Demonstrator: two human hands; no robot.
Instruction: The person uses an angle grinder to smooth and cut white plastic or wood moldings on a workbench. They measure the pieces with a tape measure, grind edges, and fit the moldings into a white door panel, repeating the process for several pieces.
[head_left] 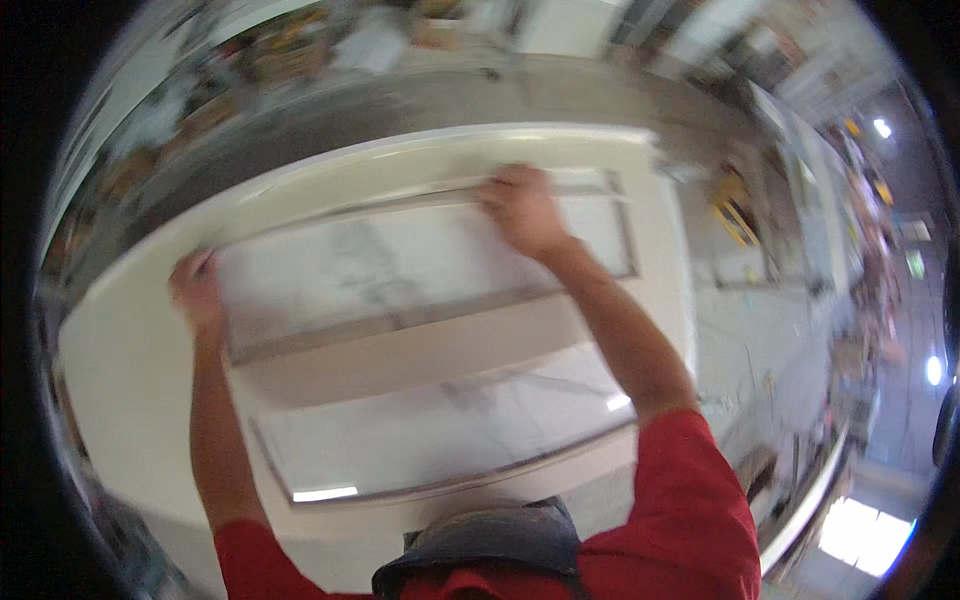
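A large cream door-like panel [150,420] lies flat in front of me. Two long panes are set in it: a far pane [300,290] and a near pane [450,430], the near one glossy with reflections. At the far pane's left end is my left hand [198,292], fingers closed, with a small dark bit showing at the fingertips. My right hand [522,208] is closed at the far pane's upper edge, right of the middle. A thin pale strip [585,182] runs along that edge beside it. Motion blur hides what either hand grips.
Beyond the panel's right side, a yellow and black tool [735,207] is by a stand. A thin cord [745,350] trails over the grey floor nearby. Cluttered shelves or benches [285,60] line the far left. A dark cap [490,545] shows at the lower edge.
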